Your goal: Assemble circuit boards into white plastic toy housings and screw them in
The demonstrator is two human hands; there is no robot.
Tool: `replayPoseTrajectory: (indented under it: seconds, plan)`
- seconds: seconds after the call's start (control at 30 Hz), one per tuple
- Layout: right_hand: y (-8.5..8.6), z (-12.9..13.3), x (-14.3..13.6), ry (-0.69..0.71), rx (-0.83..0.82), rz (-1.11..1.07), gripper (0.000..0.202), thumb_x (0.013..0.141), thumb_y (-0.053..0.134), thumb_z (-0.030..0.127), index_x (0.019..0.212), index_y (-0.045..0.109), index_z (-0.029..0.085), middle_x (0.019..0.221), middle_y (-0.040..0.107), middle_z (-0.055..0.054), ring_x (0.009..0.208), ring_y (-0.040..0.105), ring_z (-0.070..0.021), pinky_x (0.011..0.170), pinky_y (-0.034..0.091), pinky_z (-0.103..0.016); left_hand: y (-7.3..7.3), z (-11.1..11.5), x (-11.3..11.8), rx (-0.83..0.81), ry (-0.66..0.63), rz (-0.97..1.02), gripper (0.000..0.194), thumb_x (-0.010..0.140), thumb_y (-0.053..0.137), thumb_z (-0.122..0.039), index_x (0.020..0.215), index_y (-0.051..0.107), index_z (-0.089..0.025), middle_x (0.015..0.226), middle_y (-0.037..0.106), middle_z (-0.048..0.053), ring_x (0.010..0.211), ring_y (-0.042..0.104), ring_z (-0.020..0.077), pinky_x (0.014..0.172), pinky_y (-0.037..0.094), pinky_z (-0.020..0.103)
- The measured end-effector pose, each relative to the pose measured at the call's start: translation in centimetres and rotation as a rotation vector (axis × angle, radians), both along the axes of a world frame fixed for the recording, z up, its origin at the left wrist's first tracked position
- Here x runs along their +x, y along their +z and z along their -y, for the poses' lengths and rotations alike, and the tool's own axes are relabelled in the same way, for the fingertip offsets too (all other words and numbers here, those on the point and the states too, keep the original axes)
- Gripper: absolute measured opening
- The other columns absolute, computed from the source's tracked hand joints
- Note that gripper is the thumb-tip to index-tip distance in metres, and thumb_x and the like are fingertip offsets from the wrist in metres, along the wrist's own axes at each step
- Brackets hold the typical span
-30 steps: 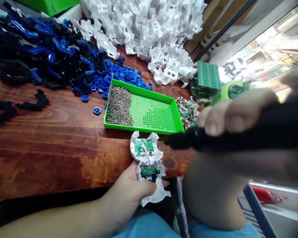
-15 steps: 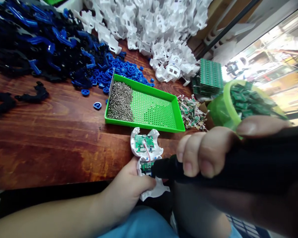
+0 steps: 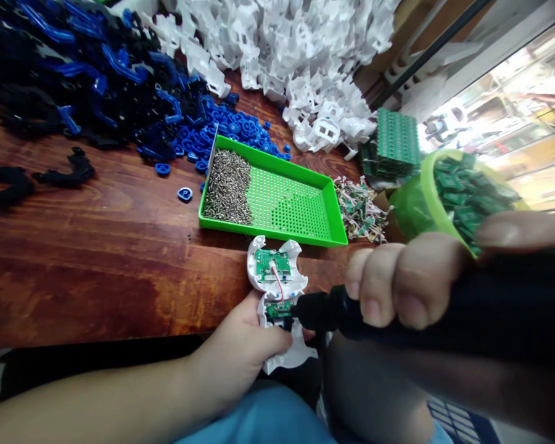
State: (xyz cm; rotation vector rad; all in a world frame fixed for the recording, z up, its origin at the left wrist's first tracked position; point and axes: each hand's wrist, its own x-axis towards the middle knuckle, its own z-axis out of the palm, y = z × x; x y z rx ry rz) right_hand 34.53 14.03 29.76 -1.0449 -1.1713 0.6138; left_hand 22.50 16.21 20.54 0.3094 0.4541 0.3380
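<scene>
My left hand (image 3: pixel 254 339) grips a white plastic housing (image 3: pixel 287 361) at the table's front edge, thumb pressed along its inner side. Inside the housing sit an upper green circuit board (image 3: pixel 272 265) and a smaller lower board (image 3: pixel 277 309), with a red and white wire running between them. My right hand (image 3: pixel 407 277) is wrapped round a black electric screwdriver (image 3: pixel 342 308) that lies sideways across the view. The tool's nose points left at the lower board; whether its tip touches is hard to make out.
Just beyond the housing lies a green perforated tray (image 3: pixel 272 234) with screws (image 3: pixel 229 185) at its left end. Piles of blue parts (image 3: pixel 240 126), white housings (image 3: pixel 277 37) and wired boards (image 3: pixel 361 209) surround it. A green tub (image 3: pixel 411 197) of circuit boards stands at right, near stacked panels (image 3: pixel 398 142).
The screwdriver and my right hand have shifted to the right, baring more of the lower board. My left hand keeps hold of the housing, and the whole view has shifted slightly.
</scene>
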Motion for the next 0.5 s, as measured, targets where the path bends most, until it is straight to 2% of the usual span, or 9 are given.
replayPoseTrajectory:
  seconds: [0.27, 0.37, 0.5]
  plan:
    - [0.15, -0.09, 0.39, 0.092, -0.053, -0.013, 0.023, 0.087, 0.052, 0.042, 0.094, 0.057, 0.021, 0.057, 0.054, 0.001, 0.048, 0.055, -0.0150, 0.048, 0.049, -0.033, 0.04, 0.01, 0.02, 0.013, -0.008, -0.008, 0.040, 0.064, 0.057, 0.007, 0.097, 0.063, -0.016, 0.076, 0.067, -0.003, 0.067, 0.056, 0.0073, 0.066, 0.041, 0.019]
    - [0.31, 0.04, 0.46, 0.099, -0.114, -0.013, 0.025, 0.087, 0.051, 0.044, 0.094, 0.056, 0.021, 0.059, 0.055, 0.000, 0.051, 0.057, -0.0171, 0.051, 0.049, -0.036, 0.04, 0.06, 0.02, 0.023, -0.009, -0.008, 0.043, 0.065, 0.057, 0.006, 0.101, 0.061, -0.016, 0.078, 0.067, -0.002, 0.069, 0.056, 0.0079, 0.067, 0.042, 0.020]
    - [0.07, 0.07, 0.22, 0.079, -0.076, -0.011, 0.024, 0.087, 0.052, 0.044, 0.094, 0.056, 0.021, 0.058, 0.054, 0.001, 0.049, 0.056, -0.0155, 0.050, 0.049, -0.035, 0.12, -0.04, 0.05, 0.024, 0.010, -0.007, 0.040, 0.065, 0.057, 0.007, 0.098, 0.063, -0.016, 0.076, 0.067, -0.003, 0.067, 0.056, 0.0073, 0.066, 0.041, 0.020]
